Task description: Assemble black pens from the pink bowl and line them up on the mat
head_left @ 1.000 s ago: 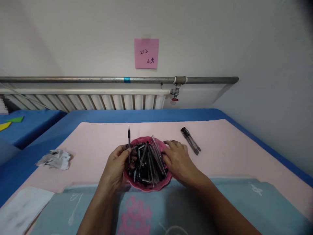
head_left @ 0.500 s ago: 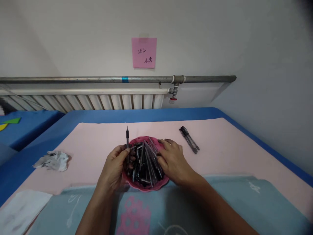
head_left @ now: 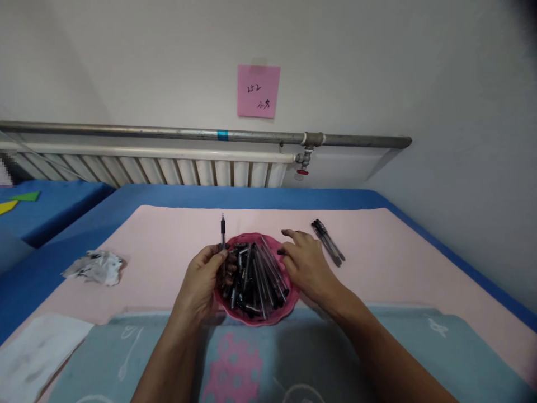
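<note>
Upright between the fingers of my left hand [head_left: 205, 277] is a pen [head_left: 223, 229] with a black grip, its tip pointing up. That hand is at the left rim of a pink scalloped basket [head_left: 262, 322]. Inside lie many pen parts [head_left: 260, 274], clear barrels and black pieces heaped together. My right hand [head_left: 304, 260] hovers over the basket's right rim, fingers apart and dark-stained at the tips, with nothing seen in them. To its right, several assembled black-capped pens [head_left: 328, 242] lie side by side on the pink sheet [head_left: 377, 263].
Crumpled stained paper [head_left: 94, 267] lies at left, and a white sheet of paper [head_left: 37, 352] at the lower left. A blue-grey cloth [head_left: 403, 347] covers the near side. Behind the blue table edge [head_left: 260, 197] are a radiator [head_left: 201, 168] and a metal pipe [head_left: 168, 132].
My right hand has lifted off the pen parts at the basket's right side, its fingers spreading. My left hand still holds the pen upright. The whole view has shifted slightly.
</note>
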A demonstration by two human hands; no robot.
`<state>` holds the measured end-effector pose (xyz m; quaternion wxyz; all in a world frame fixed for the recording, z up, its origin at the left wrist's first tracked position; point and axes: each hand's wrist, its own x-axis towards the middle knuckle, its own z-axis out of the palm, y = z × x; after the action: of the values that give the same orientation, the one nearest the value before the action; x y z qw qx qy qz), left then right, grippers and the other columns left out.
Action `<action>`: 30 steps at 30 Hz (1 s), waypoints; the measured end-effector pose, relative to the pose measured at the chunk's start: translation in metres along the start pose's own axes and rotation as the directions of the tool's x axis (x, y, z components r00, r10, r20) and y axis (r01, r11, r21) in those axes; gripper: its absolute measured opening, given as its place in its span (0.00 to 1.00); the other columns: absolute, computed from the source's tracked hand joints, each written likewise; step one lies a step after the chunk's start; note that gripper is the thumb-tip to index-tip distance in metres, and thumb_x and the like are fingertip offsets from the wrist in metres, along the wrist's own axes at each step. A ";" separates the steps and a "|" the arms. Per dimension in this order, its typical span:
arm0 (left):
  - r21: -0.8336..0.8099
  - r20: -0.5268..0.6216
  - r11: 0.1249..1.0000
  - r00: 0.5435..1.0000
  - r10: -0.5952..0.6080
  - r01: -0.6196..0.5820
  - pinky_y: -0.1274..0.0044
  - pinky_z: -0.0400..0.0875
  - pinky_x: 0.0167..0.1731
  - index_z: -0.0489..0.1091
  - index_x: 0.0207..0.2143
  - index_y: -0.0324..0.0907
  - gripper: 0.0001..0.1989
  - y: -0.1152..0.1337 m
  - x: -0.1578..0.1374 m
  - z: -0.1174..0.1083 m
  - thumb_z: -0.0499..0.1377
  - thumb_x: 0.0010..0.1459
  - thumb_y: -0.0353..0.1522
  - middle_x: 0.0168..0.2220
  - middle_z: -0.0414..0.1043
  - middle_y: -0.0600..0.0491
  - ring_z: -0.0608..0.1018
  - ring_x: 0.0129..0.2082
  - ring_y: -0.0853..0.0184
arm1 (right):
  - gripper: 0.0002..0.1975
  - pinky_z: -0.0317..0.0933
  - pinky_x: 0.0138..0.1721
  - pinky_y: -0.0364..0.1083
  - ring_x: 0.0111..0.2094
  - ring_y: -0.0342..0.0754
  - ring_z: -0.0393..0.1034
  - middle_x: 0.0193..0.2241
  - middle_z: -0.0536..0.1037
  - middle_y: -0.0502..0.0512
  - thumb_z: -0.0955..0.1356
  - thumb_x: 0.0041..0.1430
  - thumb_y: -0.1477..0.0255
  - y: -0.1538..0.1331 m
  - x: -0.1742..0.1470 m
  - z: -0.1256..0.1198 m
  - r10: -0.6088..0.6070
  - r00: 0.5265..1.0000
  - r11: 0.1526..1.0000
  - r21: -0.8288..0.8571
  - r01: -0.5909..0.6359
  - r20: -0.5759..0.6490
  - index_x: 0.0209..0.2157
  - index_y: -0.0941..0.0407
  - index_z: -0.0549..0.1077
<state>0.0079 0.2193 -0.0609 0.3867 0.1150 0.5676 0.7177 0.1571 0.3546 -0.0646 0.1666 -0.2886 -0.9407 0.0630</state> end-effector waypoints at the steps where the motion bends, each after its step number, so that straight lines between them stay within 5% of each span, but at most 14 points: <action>1: 0.002 -0.005 1.000 1.000 -0.002 0.002 0.83 0.63 0.15 0.68 0.28 0.38 0.09 0.000 0.000 0.000 0.64 0.43 0.32 0.22 0.72 0.55 0.71 0.17 0.73 | 0.11 0.53 0.47 0.55 0.51 0.57 0.58 0.52 0.68 0.62 0.63 0.54 0.80 0.006 -0.002 -0.002 0.011 1.000 1.000 -0.001 -0.011 0.024 0.34 0.57 0.77; 6: 0.020 -0.010 1.000 1.000 -0.005 0.005 0.83 0.64 0.16 0.69 0.29 0.38 0.11 0.000 -0.001 0.001 0.65 0.41 0.31 0.22 0.72 0.55 0.72 0.19 0.72 | 0.10 0.50 0.48 0.58 0.53 0.60 0.55 0.53 0.67 0.59 0.65 0.53 0.76 0.018 -0.012 -0.003 -0.068 0.980 0.998 0.021 0.065 0.189 0.33 0.52 0.78; 12: 0.069 -0.034 0.997 0.999 -0.021 0.024 0.82 0.65 0.16 0.69 0.29 0.38 0.12 0.000 -0.002 0.001 0.65 0.41 0.32 0.23 0.73 0.54 0.72 0.19 0.72 | 0.13 0.49 0.50 0.60 0.56 0.61 0.50 0.56 0.62 0.55 0.64 0.56 0.75 0.021 -0.017 0.000 -0.146 0.975 0.987 0.094 0.132 0.168 0.37 0.46 0.78; 17: 0.100 -0.039 0.994 0.999 -0.029 0.033 0.82 0.64 0.16 0.69 0.29 0.39 0.13 -0.001 -0.002 0.002 0.66 0.40 0.34 0.22 0.73 0.55 0.71 0.17 0.73 | 0.11 0.47 0.52 0.61 0.59 0.62 0.46 0.59 0.59 0.56 0.64 0.54 0.76 0.019 -0.017 -0.015 -0.135 0.981 0.989 0.087 0.124 0.141 0.33 0.52 0.77; 22: 0.115 -0.031 0.993 0.999 -0.038 0.041 0.82 0.63 0.15 0.69 0.29 0.39 0.12 -0.002 -0.002 0.002 0.65 0.42 0.35 0.20 0.71 0.55 0.69 0.15 0.73 | 0.05 0.49 0.51 0.61 0.56 0.64 0.51 0.56 0.63 0.53 0.68 0.49 0.71 0.010 -0.017 -0.018 -0.199 0.933 0.978 0.122 0.169 0.299 0.28 0.52 0.77; 26: 0.119 -0.027 0.991 0.998 -0.051 0.053 0.82 0.62 0.14 0.69 0.30 0.40 0.11 -0.001 -0.003 0.001 0.65 0.43 0.34 0.20 0.71 0.55 0.69 0.15 0.73 | 0.11 0.48 0.51 0.61 0.57 0.65 0.49 0.58 0.61 0.59 0.68 0.48 0.73 0.012 -0.015 -0.012 -0.121 0.964 0.992 0.049 0.113 0.238 0.36 0.54 0.76; 30: 0.122 -0.029 0.991 0.998 -0.054 0.057 0.82 0.63 0.15 0.69 0.30 0.39 0.10 0.000 -0.003 0.002 0.64 0.44 0.34 0.21 0.71 0.55 0.69 0.15 0.73 | 0.10 0.47 0.53 0.59 0.58 0.61 0.49 0.58 0.61 0.56 0.66 0.50 0.76 0.010 -0.016 -0.015 -0.136 0.974 0.990 0.054 0.128 0.183 0.34 0.53 0.76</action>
<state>0.0110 0.2188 -0.0599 0.3915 0.1135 0.6185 0.6717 0.1802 0.3545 -0.0570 0.0878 -0.2149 -0.9677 0.0983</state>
